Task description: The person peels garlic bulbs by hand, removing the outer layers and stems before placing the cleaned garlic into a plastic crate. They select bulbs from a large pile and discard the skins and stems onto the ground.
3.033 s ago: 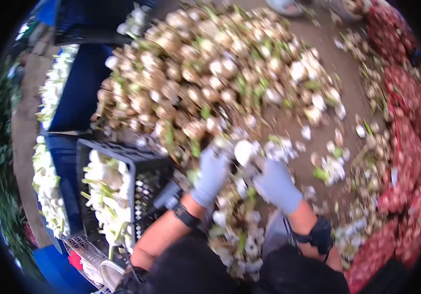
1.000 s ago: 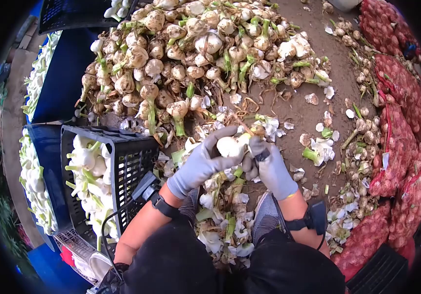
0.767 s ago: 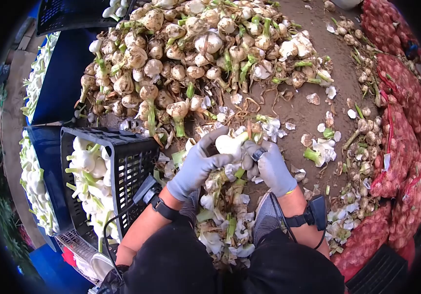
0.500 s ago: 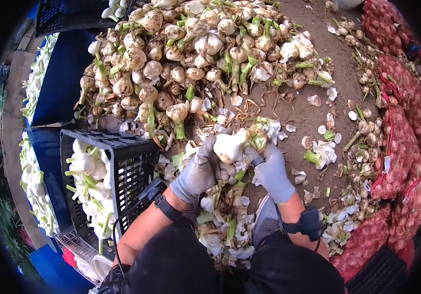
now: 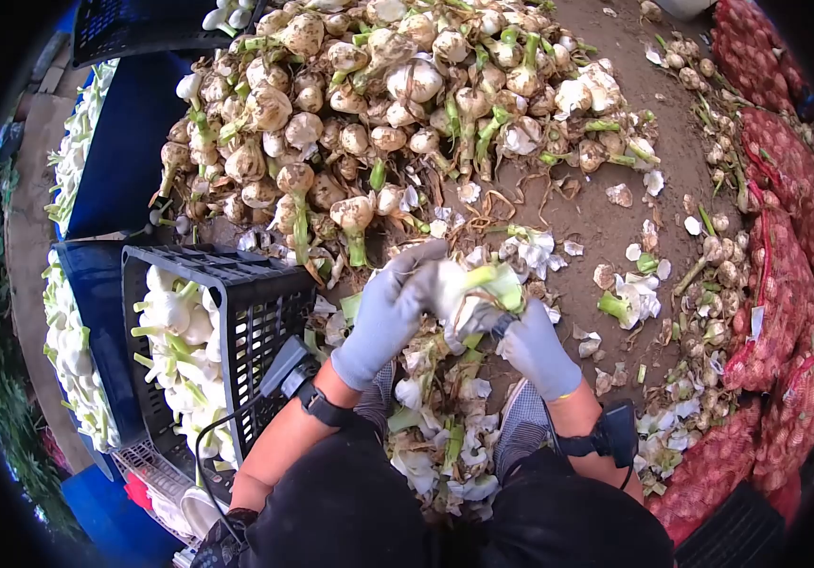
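Note:
A white garlic bulb with a green stalk and loose, browned outer leaves is held between my two gloved hands. My left hand is closed around the bulb's left side. At the stalk side, my right hand has its fingers closed on a small dark tool, only partly visible and blurred, touching the hanging leaves. Below the hands, peeled skins and cut stalks lie between my shoes.
Unpeeled garlic is heaped ahead. Left stand a black crate of peeled bulbs and blue containers. Red net sacks line the right, beside scattered small bulbs.
The bulb has turned, so its green stalk now points right and shows more clearly. My left hand has rotated up around it, and my right hand has moved slightly down and right.

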A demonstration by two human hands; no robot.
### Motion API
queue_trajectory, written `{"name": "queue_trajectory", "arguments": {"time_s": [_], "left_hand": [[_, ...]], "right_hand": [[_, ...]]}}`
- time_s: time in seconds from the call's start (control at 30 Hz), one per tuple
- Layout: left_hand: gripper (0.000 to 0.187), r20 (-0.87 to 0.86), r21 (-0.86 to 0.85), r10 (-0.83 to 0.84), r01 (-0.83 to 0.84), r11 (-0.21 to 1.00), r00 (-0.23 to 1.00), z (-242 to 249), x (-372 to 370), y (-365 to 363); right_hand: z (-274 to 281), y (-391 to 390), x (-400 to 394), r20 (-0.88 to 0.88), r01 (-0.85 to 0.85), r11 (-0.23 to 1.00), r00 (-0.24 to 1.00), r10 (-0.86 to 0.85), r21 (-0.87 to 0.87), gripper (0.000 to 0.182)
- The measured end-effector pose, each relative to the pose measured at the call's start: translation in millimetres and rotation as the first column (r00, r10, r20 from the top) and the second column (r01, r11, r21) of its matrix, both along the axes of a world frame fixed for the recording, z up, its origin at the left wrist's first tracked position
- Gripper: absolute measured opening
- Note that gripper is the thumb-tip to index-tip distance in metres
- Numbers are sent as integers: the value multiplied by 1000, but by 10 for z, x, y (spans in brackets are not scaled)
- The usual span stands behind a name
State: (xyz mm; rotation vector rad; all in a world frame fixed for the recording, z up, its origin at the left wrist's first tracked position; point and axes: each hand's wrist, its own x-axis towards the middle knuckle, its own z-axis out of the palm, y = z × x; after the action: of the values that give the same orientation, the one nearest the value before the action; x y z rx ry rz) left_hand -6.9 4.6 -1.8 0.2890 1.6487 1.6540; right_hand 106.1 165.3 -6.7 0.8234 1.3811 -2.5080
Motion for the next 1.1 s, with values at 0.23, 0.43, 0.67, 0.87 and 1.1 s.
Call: {"name": "queue_trajectory", "arguments": {"time_s": [0.23, 0.43, 0.67, 0.87, 1.1], "left_hand": [[39, -42, 26, -248, 250, 968, 968, 112, -79, 46], [37, 363, 290, -103, -7, 957, 926, 81, -47, -84], [43, 650, 383, 241, -585, 715, 721, 252, -370, -241], [33, -699, 104, 518, -647, 756, 493, 1484, -479, -992], [48, -867, -40, 307, -668, 743, 393, 1672, -38, -974]], "right_hand": [[136, 123, -8, -102, -221, 921, 959, 265, 320, 28], [34, 301, 19, 403, -449, 145, 876, 265, 882, 24], [-26, 145, 544, 422, -656, 41, 530, 735, 754, 26], [363, 240, 148, 529, -613, -16, 668, 524, 790, 47], [78, -440, -1302, -55, 76, 1, 714, 698, 997, 53]]}}
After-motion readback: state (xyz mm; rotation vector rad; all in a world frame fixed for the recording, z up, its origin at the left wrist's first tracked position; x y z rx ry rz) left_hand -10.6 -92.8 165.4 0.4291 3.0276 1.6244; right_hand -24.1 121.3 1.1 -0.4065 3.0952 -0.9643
